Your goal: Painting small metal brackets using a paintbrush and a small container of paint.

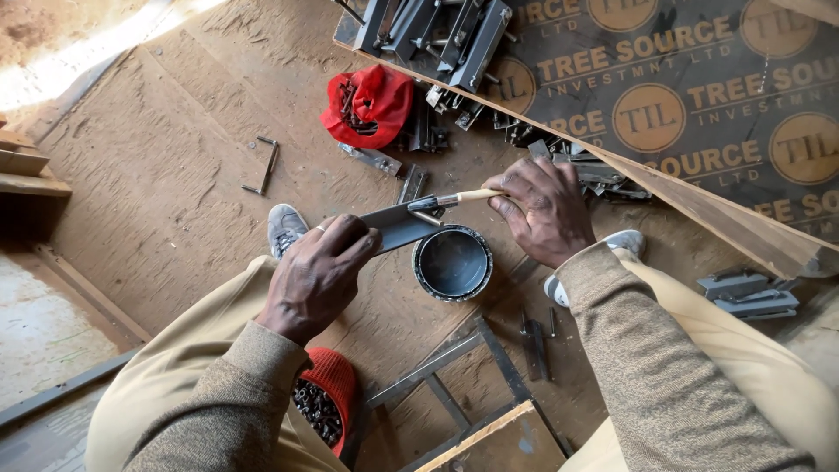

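My left hand (316, 273) grips one end of a flat grey metal piece (400, 225) and holds it out over a round paint can (453, 263) filled with grey paint. My right hand (542, 210) holds a small paintbrush (454, 199) by its pale wooden handle. The brush's bristles rest on the top edge of the metal piece. The can stands on the dusty floor between my two feet in grey and white shoes.
A red cloth (369, 105) with dark screws lies beyond the can. A red cap (325, 404) of small bolts sits by my left knee. Grey metal brackets (437, 35) are piled on a dark printed board (699, 114). More brackets (750, 297) lie at right, a welded frame (454, 367) below.
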